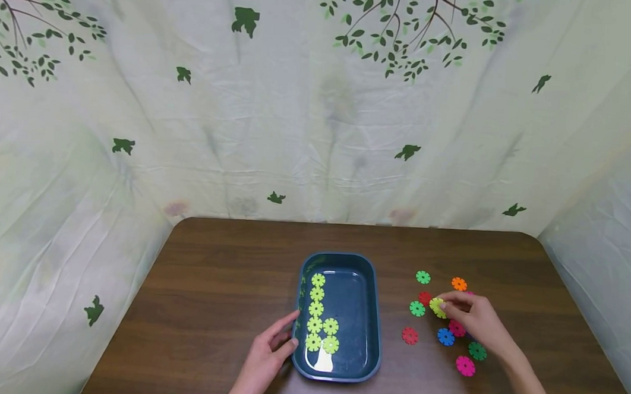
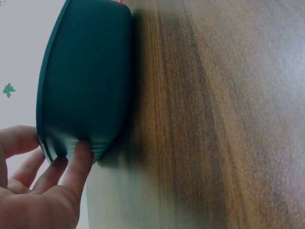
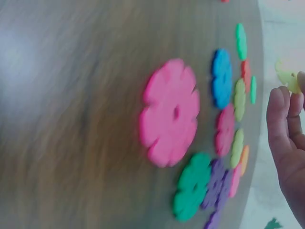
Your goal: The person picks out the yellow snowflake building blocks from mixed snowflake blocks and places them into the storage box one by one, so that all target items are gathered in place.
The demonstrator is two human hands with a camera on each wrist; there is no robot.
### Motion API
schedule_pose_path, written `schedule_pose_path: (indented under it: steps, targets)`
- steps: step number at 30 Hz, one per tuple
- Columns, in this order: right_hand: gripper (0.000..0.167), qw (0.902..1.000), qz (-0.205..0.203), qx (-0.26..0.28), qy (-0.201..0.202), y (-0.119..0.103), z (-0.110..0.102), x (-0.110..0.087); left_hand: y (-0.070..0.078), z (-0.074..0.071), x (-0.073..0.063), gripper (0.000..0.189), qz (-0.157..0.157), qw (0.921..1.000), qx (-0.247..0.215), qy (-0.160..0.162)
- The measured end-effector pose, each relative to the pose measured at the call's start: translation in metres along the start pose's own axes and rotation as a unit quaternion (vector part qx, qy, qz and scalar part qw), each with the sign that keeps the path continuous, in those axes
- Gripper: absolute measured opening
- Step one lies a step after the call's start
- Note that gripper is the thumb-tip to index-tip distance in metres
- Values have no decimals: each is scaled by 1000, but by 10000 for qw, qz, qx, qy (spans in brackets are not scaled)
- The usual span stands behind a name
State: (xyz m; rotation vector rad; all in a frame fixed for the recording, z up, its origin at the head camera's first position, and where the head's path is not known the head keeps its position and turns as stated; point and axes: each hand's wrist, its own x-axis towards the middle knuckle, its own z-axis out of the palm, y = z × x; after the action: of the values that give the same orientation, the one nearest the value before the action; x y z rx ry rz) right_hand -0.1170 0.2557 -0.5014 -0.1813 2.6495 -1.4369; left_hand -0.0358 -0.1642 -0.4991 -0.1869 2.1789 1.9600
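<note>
My left hand [image 1: 261,358] rests at the left side of a dark blue rectangular tray [image 1: 357,366]. In the left wrist view its fingertips [image 2: 82,150] touch the tray's outer wall, close under the rim. Several yellow-green flower-shaped plastic pieces [image 1: 316,309] lie inside the tray, in one long column and a shorter one. My right hand [image 1: 475,318] pinches another yellow-green flower piece [image 1: 437,307] between thumb and fingers, above the loose pieces. The right wrist view shows that held piece [image 3: 287,78] raised at the fingertips, partly cut off by the frame edge.
Right of the tray lie scattered flower pieces: green [image 1: 423,277], red [image 1: 410,336], blue [image 1: 445,337], orange [image 1: 459,283], pink [image 1: 465,366] and purple [image 3: 213,183]. Two more yellow-green ones [image 3: 239,100] lie among them. A patterned cloth [image 1: 297,130] hangs behind the wooden table [image 1: 225,287].
</note>
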Motion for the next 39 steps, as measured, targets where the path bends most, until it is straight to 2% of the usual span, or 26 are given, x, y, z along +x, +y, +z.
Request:
schedule_pose_path:
  steps: [16,25,29,34,39]
  targets:
    - [25,9971,-227,690,-233,-36,28,17,-1,1,0,51,101,9999,24,0]
    - [23,9921,-685,1021,-250,-51,49,26,-1,1,1,50,-14,10000,13,33]
    - [21,9891,-753,1233,-289,-61,57,30,-2,1,1,51,-44,10000,-27,23]
    - [18,9882,-622,1342,-391,-81,65,33,-2,1,1,51,-108,9999,6,9]
    - [16,9898,-737,1160,-370,-106,71,28,-1,1,1,50,-175,9998,54,39]
